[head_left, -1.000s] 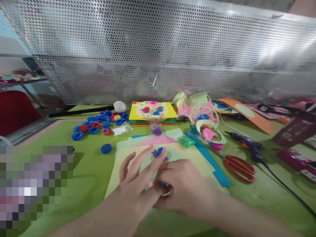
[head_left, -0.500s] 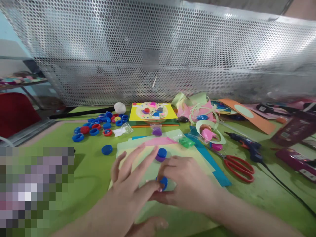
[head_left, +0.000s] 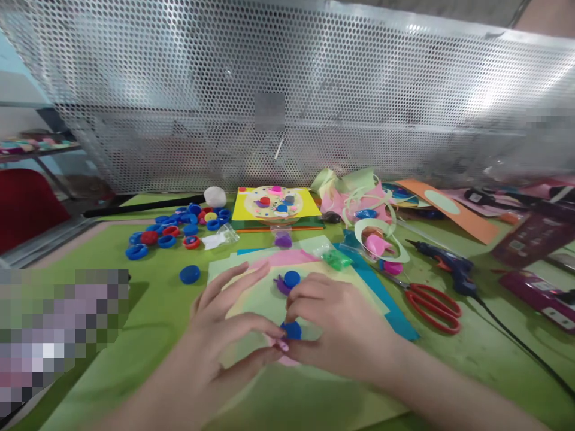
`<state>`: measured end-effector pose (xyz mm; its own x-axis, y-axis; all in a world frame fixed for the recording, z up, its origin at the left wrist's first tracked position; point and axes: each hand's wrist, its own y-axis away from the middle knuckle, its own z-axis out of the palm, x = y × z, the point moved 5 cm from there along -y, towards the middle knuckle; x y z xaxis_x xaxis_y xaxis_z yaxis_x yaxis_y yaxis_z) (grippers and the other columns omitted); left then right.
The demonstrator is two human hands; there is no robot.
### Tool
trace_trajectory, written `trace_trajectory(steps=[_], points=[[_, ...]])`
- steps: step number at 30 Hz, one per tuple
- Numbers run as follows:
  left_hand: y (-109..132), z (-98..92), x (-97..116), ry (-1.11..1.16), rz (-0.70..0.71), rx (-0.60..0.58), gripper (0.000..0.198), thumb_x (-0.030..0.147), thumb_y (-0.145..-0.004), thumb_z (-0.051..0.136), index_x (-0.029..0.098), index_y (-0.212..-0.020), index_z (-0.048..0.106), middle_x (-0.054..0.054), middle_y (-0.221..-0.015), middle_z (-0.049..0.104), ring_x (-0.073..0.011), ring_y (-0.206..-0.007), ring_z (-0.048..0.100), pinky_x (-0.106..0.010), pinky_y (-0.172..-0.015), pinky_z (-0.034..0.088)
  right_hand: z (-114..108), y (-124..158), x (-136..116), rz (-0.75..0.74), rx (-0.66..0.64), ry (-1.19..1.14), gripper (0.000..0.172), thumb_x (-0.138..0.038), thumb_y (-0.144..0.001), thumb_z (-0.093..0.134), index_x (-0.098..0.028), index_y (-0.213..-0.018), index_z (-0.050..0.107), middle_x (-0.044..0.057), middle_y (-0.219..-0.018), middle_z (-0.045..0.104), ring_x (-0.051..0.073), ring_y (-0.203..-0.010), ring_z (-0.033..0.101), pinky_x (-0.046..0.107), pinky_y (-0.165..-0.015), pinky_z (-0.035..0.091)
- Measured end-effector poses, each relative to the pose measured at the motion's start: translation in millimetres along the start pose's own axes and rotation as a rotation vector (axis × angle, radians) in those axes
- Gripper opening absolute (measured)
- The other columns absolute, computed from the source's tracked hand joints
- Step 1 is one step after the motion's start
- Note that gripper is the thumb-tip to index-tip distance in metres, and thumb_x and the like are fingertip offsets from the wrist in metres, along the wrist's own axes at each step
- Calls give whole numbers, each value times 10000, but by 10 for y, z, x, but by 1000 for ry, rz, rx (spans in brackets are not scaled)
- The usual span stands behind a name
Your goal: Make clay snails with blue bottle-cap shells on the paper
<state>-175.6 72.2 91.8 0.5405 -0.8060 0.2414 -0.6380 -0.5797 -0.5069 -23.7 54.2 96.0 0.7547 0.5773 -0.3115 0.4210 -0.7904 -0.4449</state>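
A blue bottle cap lies on the pale green paper in front of me, with pink material showing at its near edge. My right hand has its fingers and thumb curled around that cap. Beside it, the thumb and forefinger of my left hand pinch a small pink piece against the cap's left side; the other left fingers stretch forward. Just beyond my right fingers sits another blue cap, with a purple piece sticking out from under it.
Several blue and red caps form a pile at left, with one blue cap apart. A decorated yellow card stands behind. Red-handled scissors, a glue gun and paper scraps lie right. A perforated metal panel rises behind.
My left thumb has come up to meet the forefinger at the pink piece. The left hand has drawn back slightly, and more of the purple piece shows.
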Motion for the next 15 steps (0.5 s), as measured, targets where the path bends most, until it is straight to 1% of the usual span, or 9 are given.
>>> trace_trajectory(steps=[2, 3, 5, 7, 9, 11, 12, 15], points=[[2, 31, -41, 68, -42, 3, 189, 372, -854, 555, 308, -774, 714, 20, -1386, 505, -283, -1284, 418, -459, -971, 460, 29, 4, 2, -8, -21, 3, 192, -349, -684, 738, -162, -665, 700, 17, -676, 658, 160, -691, 607, 258, -627, 457], [-3, 35, -42, 94, -40, 1, 190, 387, -852, 560, 310, -766, 711, 20, -1358, 535, -276, -1275, 435, -459, -962, 469, 40, 5, -1, -13, -29, 8, 194, -347, -686, 740, -160, -660, 697, 17, -673, 656, 161, -692, 606, 257, -619, 454], [-28, 19, -21, 125, -6, -17, 168, 383, -852, 570, 320, -773, 704, 18, -1249, 625, -254, -1228, 497, -445, -930, 497, 43, 7, -11, -27, -31, 21, 223, -368, -706, 733, -154, -659, 691, 20, -677, 655, 164, -699, 607, 260, -610, 448], [-67, -30, 2, 118, 37, -16, 174, 355, -862, 563, 317, -760, 699, 13, -1081, 710, -241, -1133, 581, -426, -863, 533, 25, 7, -20, -38, -23, 16, 265, -411, -721, 726, -151, -680, 691, 21, -691, 658, 168, -709, 608, 265, -611, 445], [-100, -81, 6, 82, 59, 1, 178, 333, -862, 565, 313, -748, 700, 13, -981, 739, -246, -1063, 625, -426, -817, 547, 5, 4, -23, -43, -25, -14, 295, -450, -720, 726, -157, -717, 694, 17, -714, 664, 166, -724, 610, 267, -636, 447], [-113, -90, 3, 73, 78, -7, 145, 306, -851, 583, 324, -775, 705, 23, -994, 738, -245, -1080, 619, -416, -830, 546, -9, 1, -22, -48, -31, -44, 314, -474, -714, 728, -164, -736, 694, 11, -725, 667, 160, -726, 611, 263, -658, 448], [-109, -70, 6, 91, 91, -37, 130, 288, -844, 593, 333, -804, 707, 32, -1014, 734, -235, -1099, 610, -398, -845, 546, -11, 1, -21, -53, -33, -50, 320, -483, -715, 725, -166, -735, 692, 9, -728, 668, 156, -721, 611, 260, -657, 445], [-68, 4, 21, 199, 86, -111, 193, 241, -868, 537, 330, -836, 704, 33, -1064, 717, -204, -1129, 594, -341, -859, 554, 3, 8, -14, -69, -37, -29, 339, -506, -712, 719, -168, -715, 689, 9, -715, 665, 153, -696, 608, 261, -638, 435]])
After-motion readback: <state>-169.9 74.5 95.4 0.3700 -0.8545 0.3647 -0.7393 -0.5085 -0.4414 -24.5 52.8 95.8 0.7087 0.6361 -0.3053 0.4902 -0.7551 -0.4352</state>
